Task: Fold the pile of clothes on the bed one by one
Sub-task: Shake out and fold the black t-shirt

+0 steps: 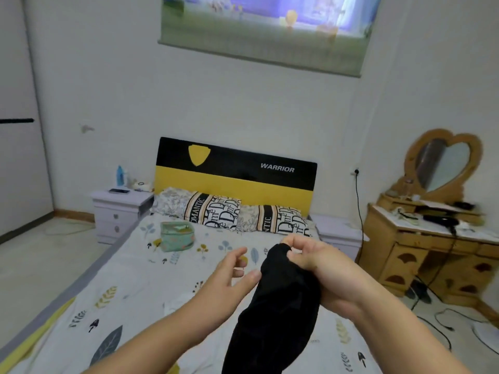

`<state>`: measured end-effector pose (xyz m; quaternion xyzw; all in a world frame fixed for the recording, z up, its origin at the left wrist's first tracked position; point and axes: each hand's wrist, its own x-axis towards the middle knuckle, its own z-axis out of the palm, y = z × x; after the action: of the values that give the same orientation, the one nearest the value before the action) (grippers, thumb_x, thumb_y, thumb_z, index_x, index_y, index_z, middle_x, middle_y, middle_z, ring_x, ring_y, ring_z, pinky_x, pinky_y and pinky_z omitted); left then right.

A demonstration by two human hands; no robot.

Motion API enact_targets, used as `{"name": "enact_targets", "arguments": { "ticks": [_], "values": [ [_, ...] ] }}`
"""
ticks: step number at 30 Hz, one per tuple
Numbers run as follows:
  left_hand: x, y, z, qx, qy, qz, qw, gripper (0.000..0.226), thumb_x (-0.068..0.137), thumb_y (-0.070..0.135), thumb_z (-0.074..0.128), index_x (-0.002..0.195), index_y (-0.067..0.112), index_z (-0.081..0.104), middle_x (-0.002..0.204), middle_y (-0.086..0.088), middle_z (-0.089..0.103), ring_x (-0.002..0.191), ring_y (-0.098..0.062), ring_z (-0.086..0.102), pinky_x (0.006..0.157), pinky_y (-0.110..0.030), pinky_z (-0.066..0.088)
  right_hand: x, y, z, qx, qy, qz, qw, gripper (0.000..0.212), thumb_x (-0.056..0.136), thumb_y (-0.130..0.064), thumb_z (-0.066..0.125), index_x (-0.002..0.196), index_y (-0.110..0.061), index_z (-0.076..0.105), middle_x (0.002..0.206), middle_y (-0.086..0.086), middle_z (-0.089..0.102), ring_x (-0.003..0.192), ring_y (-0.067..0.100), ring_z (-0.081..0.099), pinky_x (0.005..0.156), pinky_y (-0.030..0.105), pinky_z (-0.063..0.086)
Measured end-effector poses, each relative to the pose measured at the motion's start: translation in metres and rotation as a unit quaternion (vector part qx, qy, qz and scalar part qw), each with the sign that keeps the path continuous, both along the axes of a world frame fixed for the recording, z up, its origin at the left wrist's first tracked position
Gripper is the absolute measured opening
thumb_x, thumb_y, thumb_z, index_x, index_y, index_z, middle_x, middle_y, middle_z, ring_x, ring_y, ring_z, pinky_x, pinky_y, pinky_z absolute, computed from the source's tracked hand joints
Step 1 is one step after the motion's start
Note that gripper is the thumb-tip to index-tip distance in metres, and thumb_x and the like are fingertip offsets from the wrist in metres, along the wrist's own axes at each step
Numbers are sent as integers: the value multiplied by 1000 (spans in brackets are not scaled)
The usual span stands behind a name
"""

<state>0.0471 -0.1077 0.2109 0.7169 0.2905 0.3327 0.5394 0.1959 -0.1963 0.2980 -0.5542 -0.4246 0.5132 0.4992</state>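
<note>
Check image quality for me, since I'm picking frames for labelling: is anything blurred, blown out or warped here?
Head view: the window at top is overexposed and smeared; walls bow from wide-angle distortion; the black garment shows almost no fold detail; the right hand pinching it and the open left hand are reasonably sharp.

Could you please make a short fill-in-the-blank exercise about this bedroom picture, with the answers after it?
1. The right hand pinches the top of a soft ____ garment.
2. The left hand is open and holds ____.
3. The black and yellow headboard carries the printed word ____.
4. The wooden mirror on the dressing table has the shape of a ____.

Missing words: black; nothing; WARRIOR; heart
</note>
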Motion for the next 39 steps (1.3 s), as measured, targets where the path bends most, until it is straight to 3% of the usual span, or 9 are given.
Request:
{"name": "enact_targets", "arguments": {
  "ticks": [4, 9, 16, 18, 22, 28, 31, 36, 39],
  "values": [
    [-5, -15, 40, -67, -10, -207, 976, 31, 94, 31, 52, 121, 18, 59, 115, 5, 65, 106, -8, 58, 95, -27, 41, -14, -17, 30, 30, -98, 20, 995, 29, 92, -2, 48, 70, -19, 58, 68, 10, 57, 60, 21, 51, 56, 30, 37],
    [-15, -29, 78, -49, -70, -118, 989, 22, 97, 18, 45, 79, 17, 58, 64, 6, 55, 56, -4, 48, 57, -15, 43, -6, -40, 41, 44, -236, -145, 960, 30, 97, -3, 40, 72, -16, 51, 70, 8, 50, 65, 20, 46, 56, 27, 37],
    [-9, -41, 103, -48, -53, -145, 987, 17, 94, 24, 52, 85, 11, 57, 78, -5, 56, 67, -12, 50, 60, -23, 39, -5, -54, 33, 72, -247, -238, 937, 28, 98, -8, 40, 74, -17, 52, 71, 7, 51, 63, 18, 42, 55, 28, 30],
    [-13, -38, 105, -33, 11, -186, 982, 16, 92, 25, 55, 82, 12, 58, 79, -4, 59, 69, -12, 54, 63, -23, 41, -5, -59, 38, 97, -239, -256, 931, 28, 97, -7, 40, 74, -18, 51, 72, 7, 50, 66, 18, 42, 57, 29, 31],
    [-27, -29, 96, -16, 138, -257, 956, 16, 84, 21, 65, 99, 18, 68, 96, -1, 70, 89, -17, 65, 79, -26, 49, -5, -67, 58, 159, -225, -302, 913, 30, 97, -5, 37, 74, -20, 50, 72, 7, 46, 70, 19, 41, 62, 32, 32],
    [-55, -22, 84, -1, 208, -187, 960, 12, 83, 10, 67, 88, 20, 66, 78, 7, 74, 74, -8, 70, 68, -19, 53, 18, -80, 76, 170, -243, -348, 889, 30, 95, -4, 39, 73, -19, 51, 69, 4, 47, 69, 18, 44, 64, 31, 33],
    [-66, -16, 90, -46, 172, -169, 969, 11, 81, 16, 69, 91, 11, 67, 79, 0, 72, 68, -11, 69, 61, -18, 53, 30, -80, 60, 125, -279, -348, 886, 30, 94, -3, 40, 71, -18, 51, 69, 5, 47, 70, 19, 42, 61, 30, 30],
    [-65, -13, 107, -112, -13, -124, 986, 36, 81, 34, 56, 99, 4, 67, 93, -12, 70, 76, -18, 68, 67, -24, 55, 27, -78, 25, 50, -285, -281, 915, 30, 91, 5, 40, 70, -14, 49, 66, 6, 47, 59, 15, 40, 52, 26, 27],
    [-56, -26, 118, -92, -42, -113, 988, 29, 92, 29, 49, 85, 8, 67, 79, -8, 69, 67, -15, 67, 57, -21, 53, 16, -75, 6, 21, -271, -223, 936, 32, 88, 9, 39, 68, -14, 49, 61, 4, 47, 56, 15, 40, 53, 25, 29]
  ]
}}
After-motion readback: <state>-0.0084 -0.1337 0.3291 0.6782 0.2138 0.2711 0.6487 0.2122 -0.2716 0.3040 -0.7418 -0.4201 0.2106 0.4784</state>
